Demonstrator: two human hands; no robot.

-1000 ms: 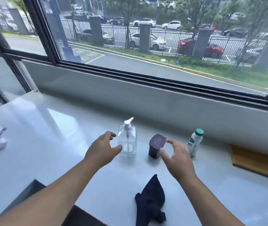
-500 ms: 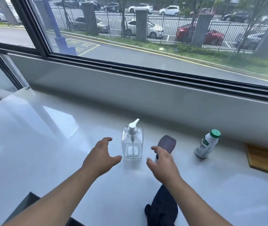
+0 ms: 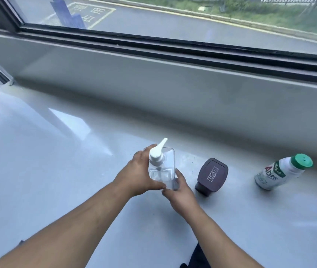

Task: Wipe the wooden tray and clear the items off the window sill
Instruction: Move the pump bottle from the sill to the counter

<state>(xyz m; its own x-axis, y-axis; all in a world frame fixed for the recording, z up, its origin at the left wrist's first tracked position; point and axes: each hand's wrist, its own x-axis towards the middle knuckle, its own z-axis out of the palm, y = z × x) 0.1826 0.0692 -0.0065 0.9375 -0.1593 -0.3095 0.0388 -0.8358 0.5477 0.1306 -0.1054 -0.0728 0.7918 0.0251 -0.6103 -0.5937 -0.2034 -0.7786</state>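
Clear plastic pump bottle with white top [image 3: 162,167] stands on white window sill [image 3: 57,161]. Left hand [image 3: 138,175] wraps around its left side. Right hand [image 3: 180,194] holds its bottom right corner. Dark purple tub [image 3: 211,176] just beside. Small white bottle with green cap [image 3: 281,171] further right, tilted.

Pump bottle [image 3: 162,169]: clear body, white pump. Container [image 3: 212,174]: dark purple-brown, pale lettering on lid. Small bottle [image 3: 281,172]: white, green cap, red-and-green label. Window sill [image 3: 57,171]: glossy white. Cloth [image 3: 198,258]: dark navy.
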